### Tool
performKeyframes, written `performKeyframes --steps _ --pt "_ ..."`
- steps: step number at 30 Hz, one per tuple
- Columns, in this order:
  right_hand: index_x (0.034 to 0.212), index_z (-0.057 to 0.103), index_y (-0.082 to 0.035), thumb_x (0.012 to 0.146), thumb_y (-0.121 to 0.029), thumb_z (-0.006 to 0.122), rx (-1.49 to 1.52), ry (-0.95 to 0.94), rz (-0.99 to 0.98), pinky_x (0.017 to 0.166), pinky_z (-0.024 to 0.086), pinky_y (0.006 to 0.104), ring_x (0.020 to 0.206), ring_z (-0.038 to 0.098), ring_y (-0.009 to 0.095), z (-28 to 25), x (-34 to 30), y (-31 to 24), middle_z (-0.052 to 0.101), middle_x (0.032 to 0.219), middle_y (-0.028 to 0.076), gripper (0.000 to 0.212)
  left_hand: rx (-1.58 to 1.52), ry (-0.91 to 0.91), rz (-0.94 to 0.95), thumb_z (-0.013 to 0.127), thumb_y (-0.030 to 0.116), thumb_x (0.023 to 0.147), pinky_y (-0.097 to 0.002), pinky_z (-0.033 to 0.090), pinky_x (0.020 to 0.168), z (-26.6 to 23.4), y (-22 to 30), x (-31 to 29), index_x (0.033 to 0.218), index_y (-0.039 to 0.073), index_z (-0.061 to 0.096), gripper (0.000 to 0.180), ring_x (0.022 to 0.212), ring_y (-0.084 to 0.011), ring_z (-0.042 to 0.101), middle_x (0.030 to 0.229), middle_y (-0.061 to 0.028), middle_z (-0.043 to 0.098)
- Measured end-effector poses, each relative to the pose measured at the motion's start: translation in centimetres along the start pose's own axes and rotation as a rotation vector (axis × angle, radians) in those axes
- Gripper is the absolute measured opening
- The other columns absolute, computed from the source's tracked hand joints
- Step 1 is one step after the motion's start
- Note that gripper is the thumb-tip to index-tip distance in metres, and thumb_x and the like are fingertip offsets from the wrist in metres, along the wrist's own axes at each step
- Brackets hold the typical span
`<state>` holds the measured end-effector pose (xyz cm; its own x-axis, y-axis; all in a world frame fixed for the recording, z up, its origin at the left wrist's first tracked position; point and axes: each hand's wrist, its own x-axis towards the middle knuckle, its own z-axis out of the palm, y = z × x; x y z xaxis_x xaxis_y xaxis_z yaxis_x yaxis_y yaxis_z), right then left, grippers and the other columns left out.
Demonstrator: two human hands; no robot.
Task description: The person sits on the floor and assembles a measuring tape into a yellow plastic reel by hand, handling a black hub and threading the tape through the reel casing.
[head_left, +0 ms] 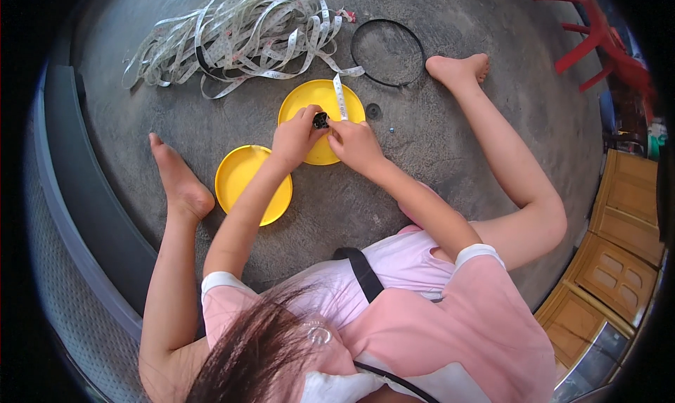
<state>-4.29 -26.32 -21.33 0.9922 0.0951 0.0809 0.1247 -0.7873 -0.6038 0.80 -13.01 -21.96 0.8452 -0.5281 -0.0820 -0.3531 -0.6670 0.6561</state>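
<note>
My left hand [295, 137] is closed around a small round black part [320, 120] with openings in its face. Close against it, my right hand [357, 145] has its thumb and fingers pinched together by the part's right side. A white printed measuring tape [339, 96] runs down to the right fingers, where its end is hidden. Both hands are over a shallow round yellow dish [295, 102]. A second yellow dish [242, 174] lies nearer me on the left, partly behind my left forearm.
A tangled heap of measuring tapes [246, 37] lies beyond the dishes. A thin black hoop [356, 57], a small dark disc [373, 111] and a tiny bluish piece [391, 130] rest on the grey floor. Red chair [587, 48] and wooden cabinet [619, 276] stand right.
</note>
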Motion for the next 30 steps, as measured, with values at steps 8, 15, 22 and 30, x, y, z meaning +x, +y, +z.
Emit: performKeyframes --steps 8,15,22,30 --pt "0.08 0.057 -0.007 0.066 -0.015 0.05 0.06 0.025 0.016 0.056 0.038 0.0333 0.061 0.053 0.023 0.1 0.1 1.0 0.055 0.065 0.008 0.017 -0.073 -0.129 0.121 0.052 0.017 0.069 -0.0349 0.042 0.062 -1.2 -0.7 0.1 0.104 0.012 0.041 0.037 0.072 -0.0278 0.052 0.083 -0.0088 0.051" --pt "0.079 0.058 -0.007 0.066 -0.016 0.05 0.15 -0.006 0.006 0.059 0.037 0.0333 0.065 0.053 0.022 0.0 0.2 1.2 0.054 0.067 0.008 0.017 0.169 -0.306 0.416 0.059 0.019 0.062 -0.0317 0.041 0.063 -4.2 -1.3 3.2 0.098 0.014 0.049 0.037 0.074 -0.0243 0.051 0.085 -0.0062 0.048" --pt "0.078 0.058 -0.007 0.067 -0.017 0.051 0.061 0.01 0.045 0.059 0.036 0.0328 0.062 0.052 0.022 0.2 0.2 1.0 0.054 0.067 0.009 0.017 0.127 -0.322 0.508 0.059 0.02 0.063 -0.0307 0.042 0.063 -3.2 -1.4 3.3 0.093 0.013 0.047 0.034 0.079 -0.0203 0.049 0.088 -0.003 0.045" --pt "0.062 0.051 -0.007 0.064 -0.015 0.056 0.089 0.18 0.077 0.06 0.033 0.0304 0.055 0.051 0.019 0.7 -0.4 0.8 0.054 0.06 0.004 0.01 0.127 -0.186 0.436 0.058 0.021 0.063 -0.031 0.042 0.063 -2.4 -0.8 2.1 0.09 0.012 0.046 0.031 0.08 -0.0214 0.049 0.087 -0.004 0.045"
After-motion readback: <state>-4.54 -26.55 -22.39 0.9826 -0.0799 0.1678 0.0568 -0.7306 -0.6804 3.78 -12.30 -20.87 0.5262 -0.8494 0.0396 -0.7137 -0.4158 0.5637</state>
